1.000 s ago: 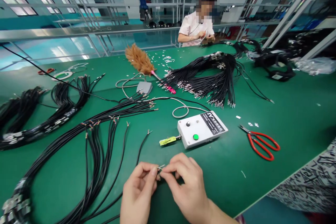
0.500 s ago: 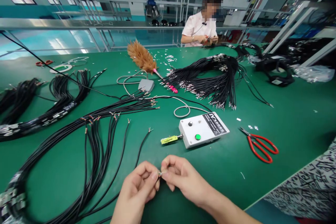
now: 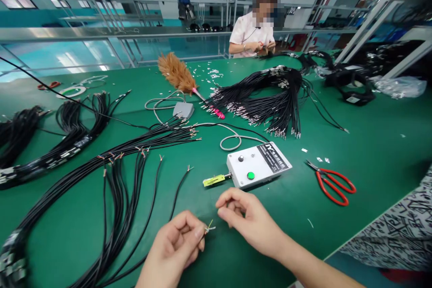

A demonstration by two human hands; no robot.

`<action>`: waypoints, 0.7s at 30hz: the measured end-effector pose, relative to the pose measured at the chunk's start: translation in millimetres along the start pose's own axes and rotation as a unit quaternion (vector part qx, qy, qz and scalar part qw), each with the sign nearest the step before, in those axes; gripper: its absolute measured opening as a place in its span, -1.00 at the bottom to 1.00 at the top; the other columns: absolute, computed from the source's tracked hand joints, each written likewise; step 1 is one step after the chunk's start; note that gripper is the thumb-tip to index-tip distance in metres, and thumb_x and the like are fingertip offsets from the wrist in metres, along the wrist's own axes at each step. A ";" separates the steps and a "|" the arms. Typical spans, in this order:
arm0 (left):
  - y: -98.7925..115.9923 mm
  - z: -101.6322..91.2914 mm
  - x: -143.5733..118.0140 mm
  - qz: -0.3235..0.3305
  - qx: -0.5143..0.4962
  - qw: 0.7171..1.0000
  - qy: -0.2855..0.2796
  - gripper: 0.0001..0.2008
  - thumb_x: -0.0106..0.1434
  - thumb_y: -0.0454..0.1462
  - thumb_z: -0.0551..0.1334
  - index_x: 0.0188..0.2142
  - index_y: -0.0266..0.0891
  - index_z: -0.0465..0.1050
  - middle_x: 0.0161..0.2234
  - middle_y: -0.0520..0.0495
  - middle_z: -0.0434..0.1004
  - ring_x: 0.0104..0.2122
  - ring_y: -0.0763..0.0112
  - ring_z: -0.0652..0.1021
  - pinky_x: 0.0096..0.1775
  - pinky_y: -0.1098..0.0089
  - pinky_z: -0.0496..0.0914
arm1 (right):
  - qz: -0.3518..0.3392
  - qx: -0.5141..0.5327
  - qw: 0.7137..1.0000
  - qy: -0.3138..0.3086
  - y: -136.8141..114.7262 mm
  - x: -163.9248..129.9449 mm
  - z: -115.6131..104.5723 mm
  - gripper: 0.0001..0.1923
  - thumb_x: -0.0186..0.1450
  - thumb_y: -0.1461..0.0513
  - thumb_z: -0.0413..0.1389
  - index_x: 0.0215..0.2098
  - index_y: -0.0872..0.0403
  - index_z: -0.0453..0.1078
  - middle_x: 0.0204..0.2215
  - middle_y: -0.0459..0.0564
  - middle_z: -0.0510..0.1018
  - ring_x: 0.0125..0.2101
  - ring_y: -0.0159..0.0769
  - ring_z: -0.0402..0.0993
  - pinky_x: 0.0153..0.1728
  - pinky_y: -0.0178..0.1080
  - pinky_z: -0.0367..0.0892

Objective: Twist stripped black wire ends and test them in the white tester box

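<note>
Half a second ago both hands met at the wire tip; now the right hand [image 3: 248,220] has drawn away to the right, its fingers loosely curled and holding nothing that I can see, just beside the tip but apart from it. The left hand [image 3: 177,245] alone keeps the thin black insulated cable [image 3: 153,213], thumb and forefinger pinching it just behind its stripped end [image 3: 209,227], where a few fine pale strands splay out like a small brush. The cable is slim, smooth and matte, trailing away leftward over the green felt-like worktop [image 3: 371,144] towards the loose fan of similar black cables [image 3: 114,180]. Just beyond the hands sits the white rectangular metal control box with a green button [image 3: 258,165], and to the right lie red-handled scissors [image 3: 332,182].
</note>
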State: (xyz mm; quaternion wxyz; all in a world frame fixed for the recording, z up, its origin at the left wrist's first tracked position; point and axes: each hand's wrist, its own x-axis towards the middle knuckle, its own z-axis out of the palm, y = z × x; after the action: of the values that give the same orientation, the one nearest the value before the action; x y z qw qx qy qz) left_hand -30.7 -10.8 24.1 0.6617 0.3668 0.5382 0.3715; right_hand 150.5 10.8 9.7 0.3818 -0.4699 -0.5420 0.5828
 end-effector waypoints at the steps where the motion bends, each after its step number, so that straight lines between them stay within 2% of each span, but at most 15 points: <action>1: -1.9 1.0 -0.9 0.009 0.005 1.000 0.017 -0.55 0.01 0.05 0.43 -0.53 -0.28 0.41 -0.63 0.09 0.35 -0.65 0.62 0.15 -0.57 0.56 -0.01 | 0.027 0.019 0.999 0.007 3.5 -2.6 2.0 -0.87 0.27 0.18 0.15 -0.32 0.11 0.40 -0.57 -0.20 0.34 -0.54 -0.44 0.28 -0.48 -0.37 0.21; 5: -7.1 6.9 -4.8 0.042 0.019 0.997 0.059 -0.59 0.03 0.04 0.42 -0.54 -0.25 0.45 -0.60 0.07 0.37 -0.59 0.53 0.26 -0.53 0.54 0.15 | 0.079 0.040 0.996 -0.005 8.1 -11.5 13.4 -0.76 0.20 0.10 0.21 -0.35 0.14 0.44 -0.60 -0.17 0.38 -0.58 -0.46 0.25 -0.53 -0.38 0.15; 9: -9.6 14.3 -8.2 0.091 0.015 0.991 0.095 -0.65 0.04 -0.01 0.43 -0.53 -0.22 0.48 -0.57 0.06 0.41 -0.52 0.43 0.37 -0.45 0.51 0.30 | 0.067 0.074 0.995 0.022 4.4 -13.1 25.5 -0.78 0.15 0.14 0.26 -0.45 0.15 0.45 -0.56 -0.15 0.40 -0.60 -0.49 0.25 -0.56 -0.39 0.14; 12: -12.2 18.3 -9.6 0.097 -0.010 0.989 0.110 -0.66 -0.03 -0.01 0.48 -0.41 -0.18 0.52 -0.51 0.04 0.48 -0.43 0.36 0.48 -0.34 0.50 0.40 | 0.072 0.126 0.989 0.017 3.6 -12.0 28.6 -0.77 0.12 0.13 0.27 -0.48 0.14 0.42 -0.59 -0.15 0.40 -0.63 -0.48 0.28 -0.58 -0.40 0.18; 15: -12.9 20.1 -10.2 0.075 -0.031 0.994 0.074 -0.61 -0.05 -0.05 0.50 -0.26 -0.15 0.56 -0.41 0.01 0.57 -0.35 0.31 0.54 -0.25 0.47 0.44 | 0.093 0.176 0.980 -0.006 5.9 -11.8 28.9 -0.74 0.10 0.10 0.26 -0.49 0.13 0.39 -0.70 -0.21 0.35 -0.69 -0.49 0.23 -0.59 -0.39 0.17; 18: -9.4 19.9 -10.5 0.049 -0.038 0.998 0.029 -0.65 -0.03 -0.09 0.50 -0.26 -0.13 0.59 -0.37 -0.01 0.60 -0.32 0.28 0.57 -0.19 0.44 0.44 | 0.101 0.211 0.972 -0.001 8.8 -11.9 30.3 -0.70 0.07 0.07 0.28 -0.52 0.13 0.38 -0.72 -0.21 0.35 -0.71 -0.51 0.22 -0.60 -0.40 0.12; 21: -5.9 18.6 -9.8 0.042 -0.038 0.998 0.020 -0.65 -0.06 -0.07 0.51 -0.29 -0.12 0.60 -0.44 0.01 0.58 -0.35 0.29 0.56 -0.23 0.45 0.42 | 0.109 0.238 0.965 0.006 10.0 -11.6 31.9 -0.65 0.03 0.04 0.31 -0.55 0.12 0.36 -0.68 -0.19 0.38 -0.71 -0.52 0.22 -0.61 -0.40 0.10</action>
State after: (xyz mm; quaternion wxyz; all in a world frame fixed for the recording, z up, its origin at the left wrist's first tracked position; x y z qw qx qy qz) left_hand -13.2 -23.8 25.9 0.6481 0.3556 0.5212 0.4264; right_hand 123.6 -10.1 0.4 0.4197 -0.4253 -0.3309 0.7304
